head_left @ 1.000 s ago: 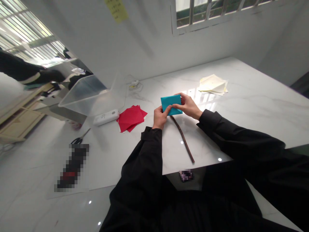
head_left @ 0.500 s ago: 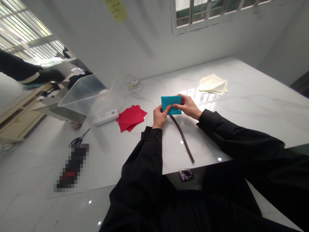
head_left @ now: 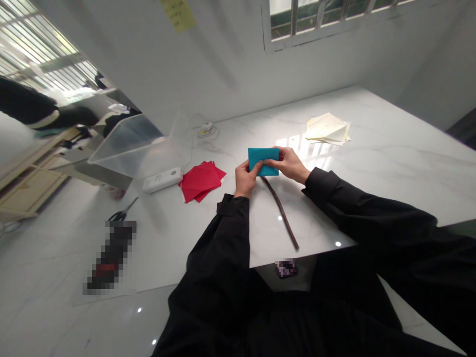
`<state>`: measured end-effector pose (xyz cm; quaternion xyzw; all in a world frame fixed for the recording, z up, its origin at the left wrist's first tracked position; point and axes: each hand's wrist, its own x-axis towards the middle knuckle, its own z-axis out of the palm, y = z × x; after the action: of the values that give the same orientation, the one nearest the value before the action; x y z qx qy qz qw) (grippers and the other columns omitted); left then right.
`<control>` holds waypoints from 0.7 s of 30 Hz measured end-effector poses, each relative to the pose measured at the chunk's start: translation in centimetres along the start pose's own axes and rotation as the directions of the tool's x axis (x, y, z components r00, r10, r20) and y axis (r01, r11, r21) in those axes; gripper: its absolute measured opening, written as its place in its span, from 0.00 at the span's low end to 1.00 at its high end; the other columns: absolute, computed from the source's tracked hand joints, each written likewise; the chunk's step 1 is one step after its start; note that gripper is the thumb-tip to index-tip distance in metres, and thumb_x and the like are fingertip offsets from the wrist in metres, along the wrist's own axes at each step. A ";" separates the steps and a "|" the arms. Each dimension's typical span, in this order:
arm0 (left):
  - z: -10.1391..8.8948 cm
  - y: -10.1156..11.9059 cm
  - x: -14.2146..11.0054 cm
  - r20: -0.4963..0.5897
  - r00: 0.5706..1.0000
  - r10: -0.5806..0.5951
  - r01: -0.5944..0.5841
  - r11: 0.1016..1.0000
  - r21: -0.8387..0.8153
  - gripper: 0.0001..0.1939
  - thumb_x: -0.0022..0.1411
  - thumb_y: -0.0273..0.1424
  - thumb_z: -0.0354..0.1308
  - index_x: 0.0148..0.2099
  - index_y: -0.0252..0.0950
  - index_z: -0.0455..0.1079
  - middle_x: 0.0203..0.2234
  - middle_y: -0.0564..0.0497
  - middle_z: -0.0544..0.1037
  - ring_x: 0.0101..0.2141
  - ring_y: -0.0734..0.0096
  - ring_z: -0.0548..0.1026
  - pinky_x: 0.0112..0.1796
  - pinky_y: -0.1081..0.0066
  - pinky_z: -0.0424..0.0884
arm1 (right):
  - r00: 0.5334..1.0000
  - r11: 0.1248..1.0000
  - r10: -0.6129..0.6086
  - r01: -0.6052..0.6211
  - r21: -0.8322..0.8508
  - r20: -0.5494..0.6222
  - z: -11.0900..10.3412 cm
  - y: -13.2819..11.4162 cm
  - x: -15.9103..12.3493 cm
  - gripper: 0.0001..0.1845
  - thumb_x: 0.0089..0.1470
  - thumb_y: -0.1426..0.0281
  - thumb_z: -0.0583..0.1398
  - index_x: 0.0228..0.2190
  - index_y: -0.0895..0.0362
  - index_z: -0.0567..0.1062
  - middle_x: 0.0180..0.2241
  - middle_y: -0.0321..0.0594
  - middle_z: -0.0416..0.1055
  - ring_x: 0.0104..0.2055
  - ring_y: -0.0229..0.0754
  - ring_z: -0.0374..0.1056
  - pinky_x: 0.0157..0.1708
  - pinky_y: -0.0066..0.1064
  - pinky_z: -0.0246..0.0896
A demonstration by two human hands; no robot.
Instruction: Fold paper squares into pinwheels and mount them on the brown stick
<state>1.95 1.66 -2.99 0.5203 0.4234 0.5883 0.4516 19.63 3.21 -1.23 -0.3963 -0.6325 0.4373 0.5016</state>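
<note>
A folded piece of blue paper (head_left: 263,155) is held up over the table by both of my hands. My left hand (head_left: 246,179) grips its lower left part, with the thumb pressed on the near face. From the right, my right hand (head_left: 292,165) pinches it, thumb in front and fingers behind. The two thumb tips meet near the middle of the paper. Below it a thin brown stick (head_left: 281,212) lies on the table, its far end hidden by the paper and my hands.
Left of my hands lie red paper sheets (head_left: 201,183), a white power strip (head_left: 162,181) and scissors (head_left: 121,213). Behind them is a clear plastic bin (head_left: 126,144). Cream paper sheets (head_left: 327,130) lie at the back of the marble-patterned table (head_left: 394,163). A dark sleeve (head_left: 26,101) shows at far left.
Almost nothing differs. Both hands keep the blue paper in the same hold, and the whole view has shifted very slightly.
</note>
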 end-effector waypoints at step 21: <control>-0.1 -0.1 0.0 -0.010 1.000 0.016 -0.016 1.000 -0.011 0.25 0.50 0.49 0.78 0.39 0.34 0.83 0.32 0.49 0.84 0.34 0.65 0.79 0.41 0.67 0.76 | 1.000 0.999 -0.025 0.024 0.030 0.009 0.0 0.2 0.1 0.18 0.49 0.57 0.72 0.32 0.56 0.76 0.27 0.36 0.72 0.31 0.40 0.66 0.30 0.31 0.61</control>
<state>1.90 1.73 -3.05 0.5181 0.4183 0.5970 0.4475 19.65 3.34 -1.36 -0.3789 -0.6329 0.4425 0.5100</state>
